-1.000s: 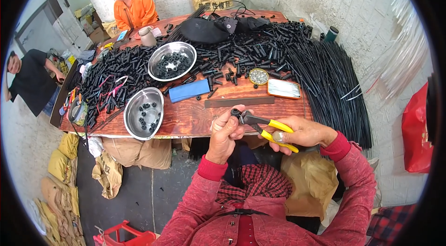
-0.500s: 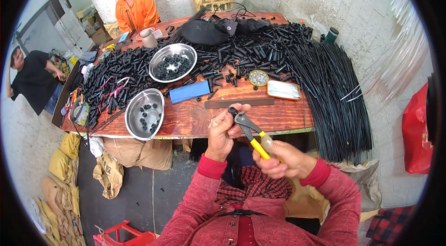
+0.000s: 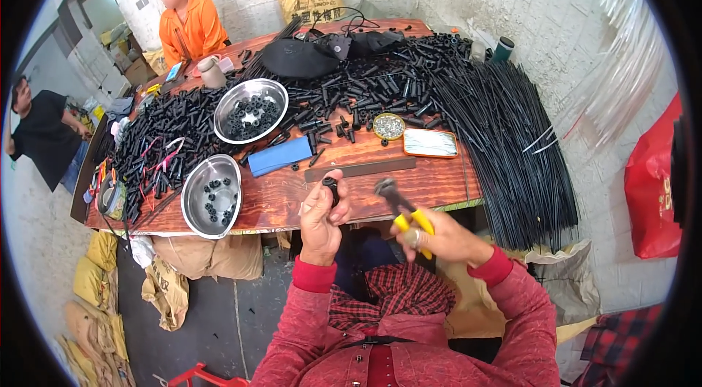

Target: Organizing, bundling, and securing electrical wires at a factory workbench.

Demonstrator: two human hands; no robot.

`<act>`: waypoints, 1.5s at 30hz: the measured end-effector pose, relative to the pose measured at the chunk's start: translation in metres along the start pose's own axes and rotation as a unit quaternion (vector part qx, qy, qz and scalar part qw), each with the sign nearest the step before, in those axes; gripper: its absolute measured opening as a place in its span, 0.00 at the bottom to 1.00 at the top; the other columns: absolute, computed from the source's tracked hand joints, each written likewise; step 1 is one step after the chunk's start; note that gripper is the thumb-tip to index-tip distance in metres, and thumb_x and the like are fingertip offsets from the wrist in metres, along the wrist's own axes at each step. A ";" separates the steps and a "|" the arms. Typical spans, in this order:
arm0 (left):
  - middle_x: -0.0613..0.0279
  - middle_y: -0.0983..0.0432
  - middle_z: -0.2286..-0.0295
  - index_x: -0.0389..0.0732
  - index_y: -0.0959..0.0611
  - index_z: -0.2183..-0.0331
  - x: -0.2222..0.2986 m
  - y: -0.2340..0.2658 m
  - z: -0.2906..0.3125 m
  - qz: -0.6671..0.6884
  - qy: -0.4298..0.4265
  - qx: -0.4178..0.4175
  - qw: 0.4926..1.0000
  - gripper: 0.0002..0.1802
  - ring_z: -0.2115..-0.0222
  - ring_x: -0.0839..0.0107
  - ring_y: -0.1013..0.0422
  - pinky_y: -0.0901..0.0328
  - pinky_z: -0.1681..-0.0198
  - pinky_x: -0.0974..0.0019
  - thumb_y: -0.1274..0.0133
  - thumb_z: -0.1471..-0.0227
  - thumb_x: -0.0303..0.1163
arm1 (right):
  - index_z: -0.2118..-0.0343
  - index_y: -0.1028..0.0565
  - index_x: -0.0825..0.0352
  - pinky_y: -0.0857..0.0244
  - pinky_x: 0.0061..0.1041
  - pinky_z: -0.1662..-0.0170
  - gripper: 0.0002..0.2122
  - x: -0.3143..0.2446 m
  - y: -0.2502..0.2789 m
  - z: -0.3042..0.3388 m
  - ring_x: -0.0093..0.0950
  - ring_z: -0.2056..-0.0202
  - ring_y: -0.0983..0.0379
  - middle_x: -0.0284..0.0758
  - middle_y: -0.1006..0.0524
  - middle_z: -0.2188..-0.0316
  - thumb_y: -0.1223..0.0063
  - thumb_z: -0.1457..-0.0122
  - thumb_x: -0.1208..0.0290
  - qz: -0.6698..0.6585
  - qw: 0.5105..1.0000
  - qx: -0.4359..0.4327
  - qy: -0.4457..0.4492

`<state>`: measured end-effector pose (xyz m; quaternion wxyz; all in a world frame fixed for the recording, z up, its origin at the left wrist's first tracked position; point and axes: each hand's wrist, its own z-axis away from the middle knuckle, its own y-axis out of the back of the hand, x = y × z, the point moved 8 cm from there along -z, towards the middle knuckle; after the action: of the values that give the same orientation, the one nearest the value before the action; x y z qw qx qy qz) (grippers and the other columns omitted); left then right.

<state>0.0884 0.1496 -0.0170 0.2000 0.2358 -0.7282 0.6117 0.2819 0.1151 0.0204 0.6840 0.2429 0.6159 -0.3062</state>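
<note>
A small black plastic fitting [image 3: 331,186] is pinched between the thumb and fingers of my left hand [image 3: 320,216], held up over the near edge of the table. My right hand [image 3: 439,238] is closed round the yellow handles of a pair of end-cutting pliers [image 3: 404,213]. Their grey jaws point up and left, apart from the fitting. Just beyond both hands lies a flat dark bar [image 3: 360,169] on the wooden table [image 3: 281,200].
Two steel bowls [image 3: 280,124] [image 3: 235,220] hold small black parts. A blue case [image 3: 280,156], a white-topped tin [image 3: 430,143] and a dish of small metal pieces [image 3: 389,126] lie beyond. Black tubes heap behind; long black rods [image 3: 504,138] lie right. Two people [image 3: 191,25] [image 3: 47,131] are at the left.
The pliers have come away from the fitting; my right hand has drawn them apart from my left hand. My left hand has moved left and slightly down, still with the fitting.
</note>
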 end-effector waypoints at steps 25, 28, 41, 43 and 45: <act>0.67 0.35 0.71 0.37 0.27 0.48 -0.009 0.033 -0.032 0.006 0.026 0.025 0.999 0.19 0.80 0.83 0.45 0.49 0.78 0.77 0.51 0.34 0.38 | 0.64 0.19 0.66 0.30 0.42 0.58 0.10 0.005 0.181 -0.145 0.44 0.61 0.23 0.42 0.21 0.66 0.40 0.47 0.66 0.602 0.757 0.255 -0.002; 0.68 0.35 0.71 0.38 0.27 0.48 -0.012 0.039 -0.034 0.002 0.033 0.038 0.999 0.18 0.80 0.83 0.45 0.49 0.78 0.78 0.51 0.35 0.38 | 0.63 0.18 0.66 0.29 0.43 0.57 0.12 0.009 0.192 -0.150 0.46 0.61 0.22 0.45 0.20 0.64 0.42 0.48 0.67 0.581 0.762 0.285 0.015; 0.68 0.36 0.72 0.37 0.28 0.48 -0.023 0.050 -0.049 0.003 0.052 0.055 0.997 0.19 0.80 0.83 0.45 0.49 0.78 0.78 0.50 0.35 0.39 | 0.64 0.18 0.66 0.29 0.43 0.58 0.10 0.011 0.203 -0.141 0.46 0.62 0.22 0.45 0.20 0.64 0.44 0.46 0.69 0.592 0.755 0.282 0.011; 0.68 0.36 0.72 0.37 0.28 0.48 -0.027 0.050 -0.051 0.006 0.056 0.056 0.997 0.20 0.80 0.83 0.45 0.49 0.78 0.78 0.50 0.35 0.39 | 0.64 0.18 0.66 0.29 0.43 0.59 0.10 0.006 0.195 -0.150 0.45 0.62 0.22 0.44 0.20 0.64 0.44 0.45 0.69 0.587 0.765 0.264 0.020; 0.68 0.36 0.72 0.36 0.28 0.48 -0.030 0.050 -0.053 0.015 0.058 0.048 0.997 0.20 0.80 0.84 0.45 0.49 0.78 0.78 0.50 0.35 0.39 | 0.63 0.18 0.65 0.29 0.42 0.60 0.10 0.008 0.183 -0.161 0.45 0.62 0.22 0.42 0.20 0.64 0.42 0.46 0.69 0.590 0.770 0.244 0.018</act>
<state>0.0831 0.2116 -0.0650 0.2209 0.1986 -0.6888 0.6613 0.3018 0.3558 -0.0160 0.6368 0.7224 0.2685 0.0223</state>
